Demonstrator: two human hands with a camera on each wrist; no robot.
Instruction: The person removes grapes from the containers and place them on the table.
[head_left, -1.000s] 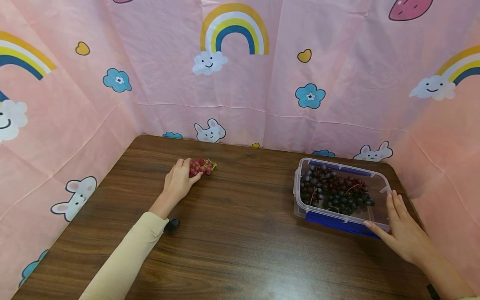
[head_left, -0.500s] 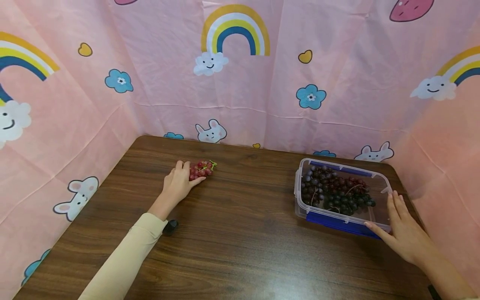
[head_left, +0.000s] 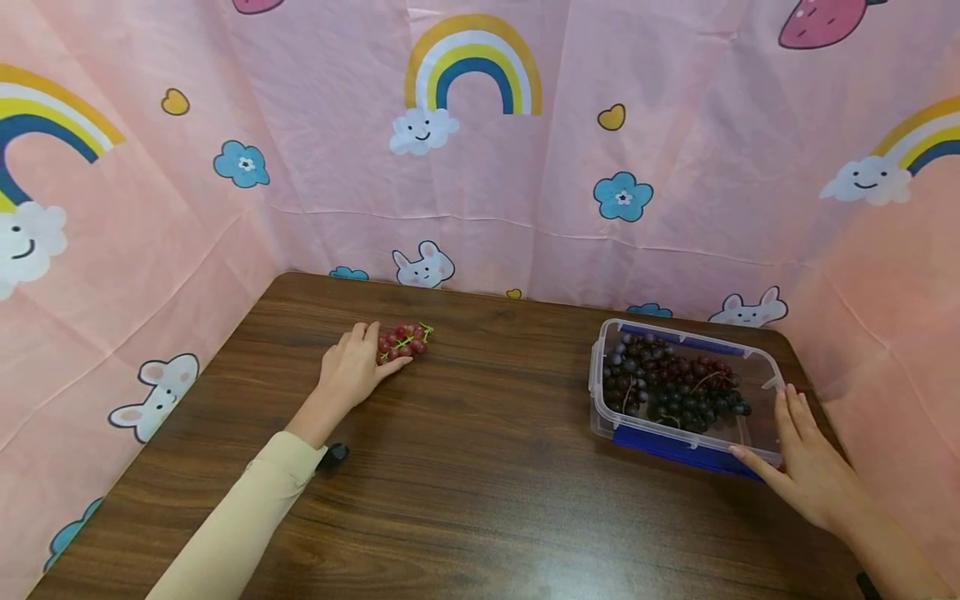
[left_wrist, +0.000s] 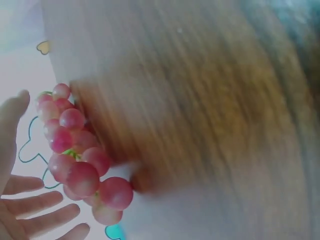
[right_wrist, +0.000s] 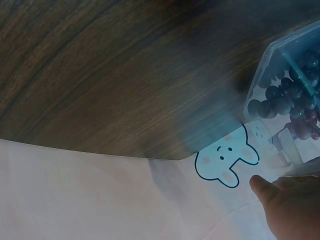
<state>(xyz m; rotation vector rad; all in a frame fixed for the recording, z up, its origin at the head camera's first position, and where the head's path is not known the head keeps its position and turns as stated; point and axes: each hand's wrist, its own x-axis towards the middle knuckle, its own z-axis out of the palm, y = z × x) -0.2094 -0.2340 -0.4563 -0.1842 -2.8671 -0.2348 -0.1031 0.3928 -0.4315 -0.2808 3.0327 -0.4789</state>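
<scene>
A bunch of red grapes (head_left: 403, 342) with a green stem lies on the table at the far left. My left hand (head_left: 348, 367) is beside its left end, thumb and fingers apart; the left wrist view has the fingers (left_wrist: 44, 204) straight, with the red grapes (left_wrist: 82, 177) in front of them. At the right stands a clear plastic box (head_left: 596, 367) with blue latches, holding several bunches of dark grapes (head_left: 693, 400). My right hand (head_left: 813, 471) rests against its right end, fingers extended and thumb at the front corner. Only part of that hand (right_wrist: 295, 205) shows in the right wrist view.
The brown wooden table (head_left: 480, 500) lies between the grapes and the box. A pink printed cloth (head_left: 517, 167) hangs behind and on both sides. A small black device (head_left: 335, 457) sits at the left cuff.
My left hand has loosened from the red grapes and drawn slightly left, so more of the bunch and stem shows. My right hand and the box stay put.
</scene>
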